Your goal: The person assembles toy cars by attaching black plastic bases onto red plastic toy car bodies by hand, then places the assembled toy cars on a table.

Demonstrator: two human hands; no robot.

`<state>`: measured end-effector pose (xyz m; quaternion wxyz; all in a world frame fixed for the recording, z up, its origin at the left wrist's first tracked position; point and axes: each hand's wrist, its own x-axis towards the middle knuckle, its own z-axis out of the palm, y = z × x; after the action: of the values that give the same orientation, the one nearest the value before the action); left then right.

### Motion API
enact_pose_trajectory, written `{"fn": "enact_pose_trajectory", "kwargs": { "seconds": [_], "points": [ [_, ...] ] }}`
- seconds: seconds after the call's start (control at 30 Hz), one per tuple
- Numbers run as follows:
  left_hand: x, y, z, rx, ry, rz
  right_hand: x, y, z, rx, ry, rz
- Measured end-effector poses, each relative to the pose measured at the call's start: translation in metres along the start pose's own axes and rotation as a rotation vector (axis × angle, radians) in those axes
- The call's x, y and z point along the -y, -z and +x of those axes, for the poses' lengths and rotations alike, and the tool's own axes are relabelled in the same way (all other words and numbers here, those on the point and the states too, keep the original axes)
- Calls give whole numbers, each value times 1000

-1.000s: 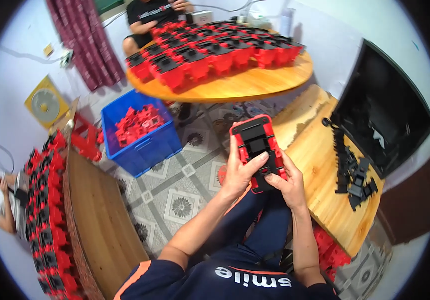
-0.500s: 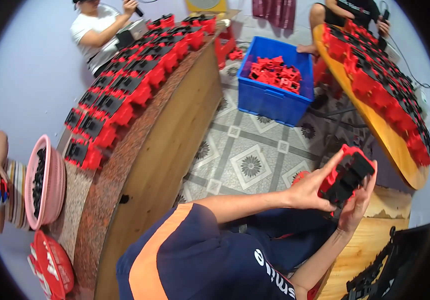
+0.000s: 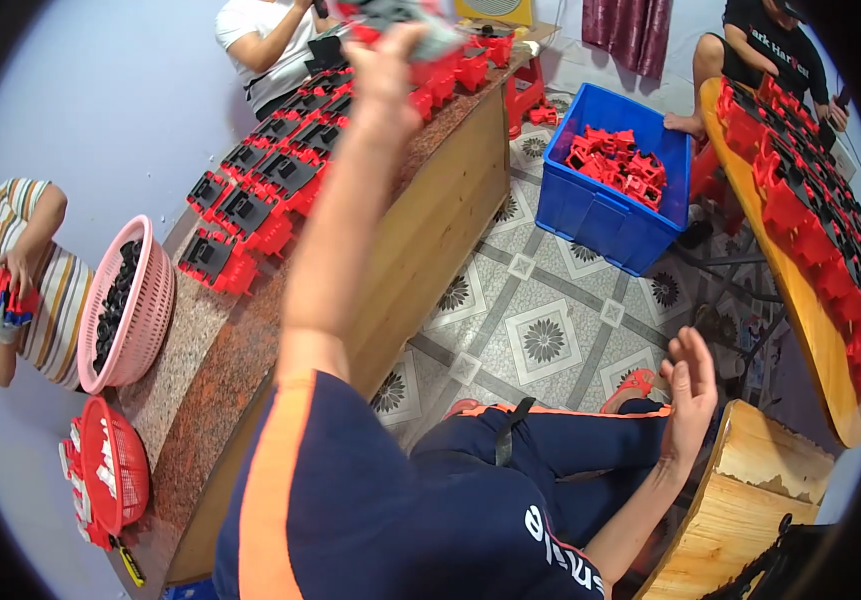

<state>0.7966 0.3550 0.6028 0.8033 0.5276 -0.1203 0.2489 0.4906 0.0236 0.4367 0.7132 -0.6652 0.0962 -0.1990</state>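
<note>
My left arm reaches far over the granite-topped counter (image 3: 226,400). Raised there, my left hand (image 3: 386,75) is closed on a red-and-black plastic housing (image 3: 381,12), blurred and partly cut off by the top of the view. Below it stand rows of similar red-and-black housings (image 3: 251,210) on the counter. My right hand (image 3: 691,395) hangs over the floor beside my knee, holding nothing, its fingers stretched out and slightly curved.
A blue bin (image 3: 591,210) of red parts stands on the tiled floor. More housings fill a yellow wooden table (image 3: 811,340) at right. A pink basket (image 3: 156,310), a red basket (image 3: 131,470) and a yellow-handled cutter (image 3: 131,565) lie left. Co-workers sit around.
My left hand has carried the housing from near my lap up and left over the counter. The right hand has let go of it. The view has shifted somewhat.
</note>
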Motion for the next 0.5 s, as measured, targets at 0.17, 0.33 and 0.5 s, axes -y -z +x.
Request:
{"fn": "enact_pose_trajectory", "kwargs": {
  "seconds": [0.17, 0.33, 0.5],
  "points": [
    [5, 115, 140, -32, 608, -48, -22, 23, -26, -29, -113, 0],
    [10, 122, 105, -204, 588, 195, -37, 39, -30, -105, -149, -46],
    [22, 125, 100, -117, 576, 176, -39, 47, -34, -130, -151, -46]
  ]
}}
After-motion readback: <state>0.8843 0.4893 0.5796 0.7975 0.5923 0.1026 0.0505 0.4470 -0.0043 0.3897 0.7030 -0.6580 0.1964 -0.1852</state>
